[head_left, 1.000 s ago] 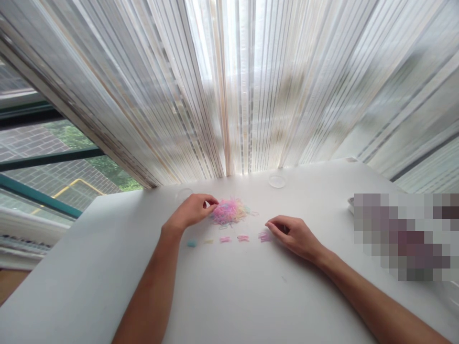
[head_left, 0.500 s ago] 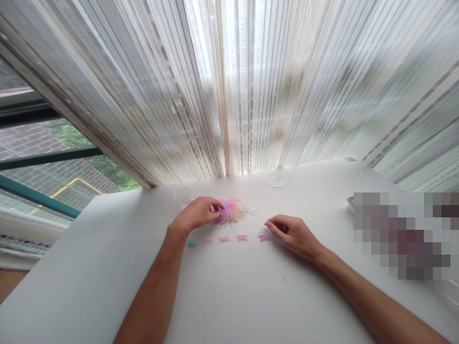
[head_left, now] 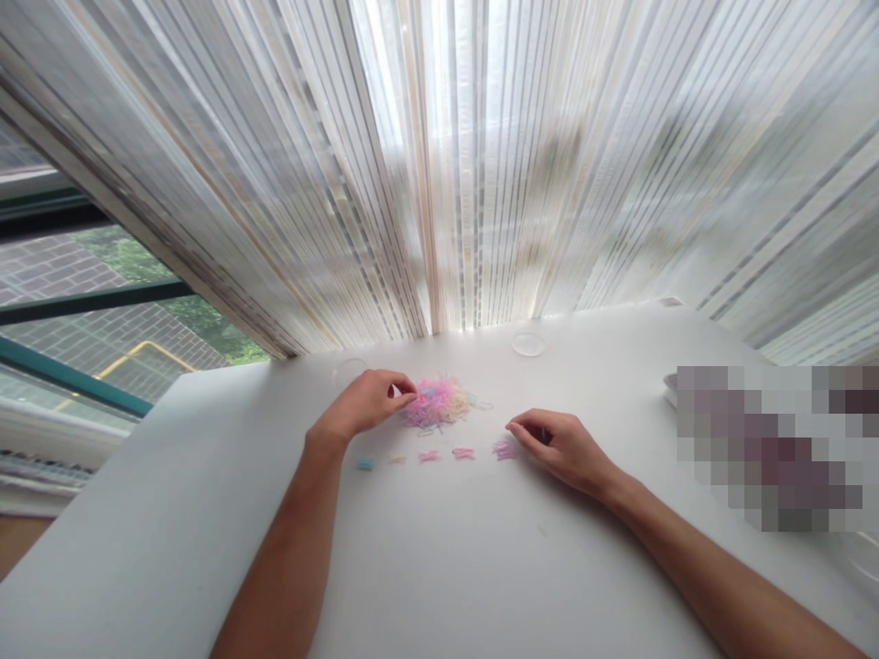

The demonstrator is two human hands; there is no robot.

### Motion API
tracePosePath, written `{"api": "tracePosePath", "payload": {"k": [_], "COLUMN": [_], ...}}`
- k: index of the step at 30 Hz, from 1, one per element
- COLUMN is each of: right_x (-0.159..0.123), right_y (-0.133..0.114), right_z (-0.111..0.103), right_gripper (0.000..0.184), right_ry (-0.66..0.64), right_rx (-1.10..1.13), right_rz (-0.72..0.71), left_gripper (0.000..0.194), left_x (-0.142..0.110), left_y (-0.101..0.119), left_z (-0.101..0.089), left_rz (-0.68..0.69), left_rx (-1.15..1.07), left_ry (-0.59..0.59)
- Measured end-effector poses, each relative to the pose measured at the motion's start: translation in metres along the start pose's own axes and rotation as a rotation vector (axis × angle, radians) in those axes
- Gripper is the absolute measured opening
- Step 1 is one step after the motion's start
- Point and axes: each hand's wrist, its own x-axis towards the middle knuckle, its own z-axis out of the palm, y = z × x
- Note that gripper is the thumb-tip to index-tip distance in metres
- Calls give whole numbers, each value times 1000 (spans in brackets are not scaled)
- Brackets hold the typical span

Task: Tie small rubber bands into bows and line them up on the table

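Observation:
A loose pile of thin pastel loops (head_left: 439, 403), which look like paper clips, lies mid-table in pink, lilac, yellow and blue. My left hand (head_left: 371, 403) is at the pile's left edge, thumb and forefinger pinched together; whatever may be between them is too small to make out. In front of the pile runs a row of small sorted groups: a teal group (head_left: 365, 464), a yellow group (head_left: 396, 459), two pink groups (head_left: 428, 456) and a lilac group (head_left: 504, 449). My right hand (head_left: 559, 448) rests curled on the table, its closed fingertips beside the lilac group.
Two clear round dishes or lids stand toward the back, one clear dish (head_left: 528, 344) beyond the pile and another dish (head_left: 350, 368) behind my left hand. A blurred-out patch covers a white-edged thing (head_left: 671, 389) at right. Striped curtains (head_left: 467, 183) hang along the table's back edge.
My left hand reached right into the pile, then drew back left to its edge with fingers pinched. The right hand has stayed beside the lilac group.

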Motion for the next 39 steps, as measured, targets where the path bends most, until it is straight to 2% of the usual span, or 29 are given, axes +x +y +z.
{"api": "tracePosePath", "payload": {"k": [6, 14, 33, 39], "right_x": [0, 0, 0, 0], "right_y": [1, -1, 1, 0], "right_z": [0, 0, 1, 1], "right_gripper": [30, 30, 27, 27], "right_ry": [-6, -1, 9, 18], "right_rx": [3, -5, 4, -4], "right_rz": [6, -5, -25, -35], "left_gripper": [27, 25, 31, 30], "left_x": [-3, 0, -5, -6], "left_y": [3, 16, 6, 9], "left_z": [-1, 8, -4, -6], "left_rz": [16, 15, 30, 55], "left_rx": [-52, -9, -21, -61], "left_ry": [-59, -93, -30, -38]}}
